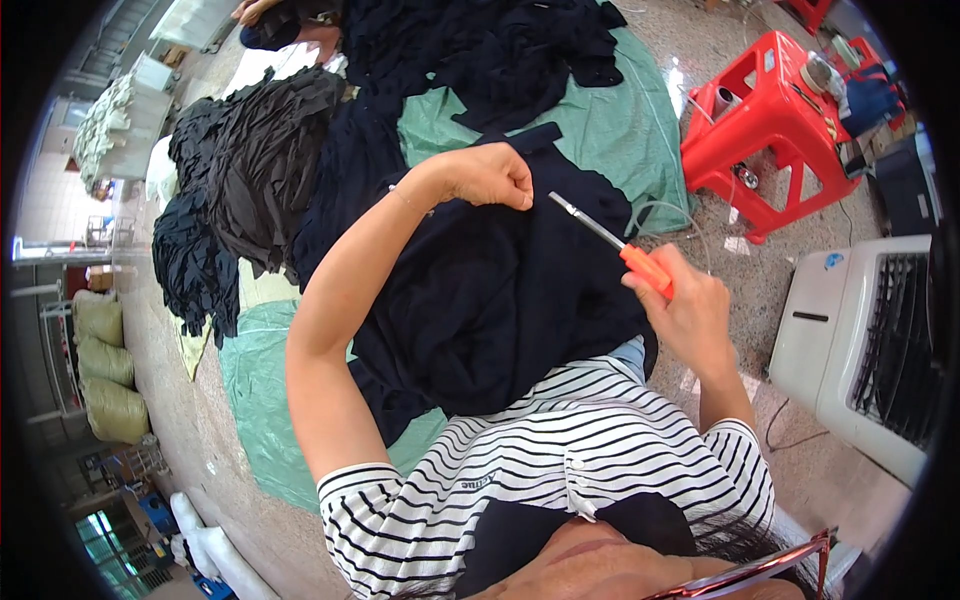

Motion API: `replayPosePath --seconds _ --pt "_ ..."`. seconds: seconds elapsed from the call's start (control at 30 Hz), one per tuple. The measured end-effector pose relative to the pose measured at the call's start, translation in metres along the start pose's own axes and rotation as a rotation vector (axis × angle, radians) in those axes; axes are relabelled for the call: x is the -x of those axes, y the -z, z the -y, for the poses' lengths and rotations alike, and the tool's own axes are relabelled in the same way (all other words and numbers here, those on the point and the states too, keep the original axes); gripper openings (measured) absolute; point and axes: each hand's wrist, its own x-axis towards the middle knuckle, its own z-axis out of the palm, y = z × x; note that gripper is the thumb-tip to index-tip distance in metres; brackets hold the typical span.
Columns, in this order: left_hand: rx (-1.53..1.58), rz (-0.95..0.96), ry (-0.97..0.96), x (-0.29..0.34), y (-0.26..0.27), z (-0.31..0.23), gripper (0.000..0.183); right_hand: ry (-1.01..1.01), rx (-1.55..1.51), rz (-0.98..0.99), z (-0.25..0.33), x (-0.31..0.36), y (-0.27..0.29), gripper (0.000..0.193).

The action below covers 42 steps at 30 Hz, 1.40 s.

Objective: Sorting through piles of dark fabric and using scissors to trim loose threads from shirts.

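Dark navy knit cloth (480,300) lies heaped over my lap. Above its far part, my left hand (492,178) has thumb and fingertips pressed together in a pinch. Whatever is between those fingertips is too small to make out. My right hand (688,310) is wrapped round the orange handle of a tool with a slim metal shaft (590,222). The shaft points up and left, its tip a short gap to the right of my left fingertips. I cannot tell the tool's exact kind.
More navy garments (490,50) and a dark grey pile (270,150) lie ahead on a green sheet (640,120). A red plastic stool (740,140) with small items on it stands at far right. Nearer is a white air cooler (840,330). Stuffed sacks (105,365) stand at left.
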Motion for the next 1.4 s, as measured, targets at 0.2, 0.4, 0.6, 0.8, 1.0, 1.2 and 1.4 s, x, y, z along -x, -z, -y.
replayPosePath --seconds 0.2,0.4,0.6,0.8,1.0,1.2,1.4 --pt "-0.109 0.083 -0.097 -0.013 -0.025 0.004 0.024 -0.135 -0.015 0.055 -0.015 0.018 0.019 0.030" --pt "0.153 -0.070 -0.068 -0.015 -0.036 0.014 0.011 -0.077 0.059 0.155 -0.014 0.029 0.017 0.036" --pt "0.066 -0.082 -0.106 -0.006 -0.034 0.010 0.039 -0.210 0.006 -0.020 -0.023 0.022 0.017 0.034" --pt "-0.731 -0.239 -0.161 0.005 -0.095 -0.041 0.070 -0.377 -0.106 -0.136 -0.045 0.017 0.015 0.033" --pt "-0.944 -0.075 -0.246 0.002 -0.144 -0.056 0.020 -0.418 -0.062 -0.200 -0.061 0.009 0.010 0.030" --pt "0.184 -0.927 -0.307 0.030 0.001 -0.009 0.023 -0.517 -0.154 -0.297 -0.086 0.021 0.013 0.031" --pt "0.483 -1.019 0.010 -0.023 0.072 0.089 0.104 -0.484 -0.070 -0.218 -0.083 0.007 0.004 0.033"
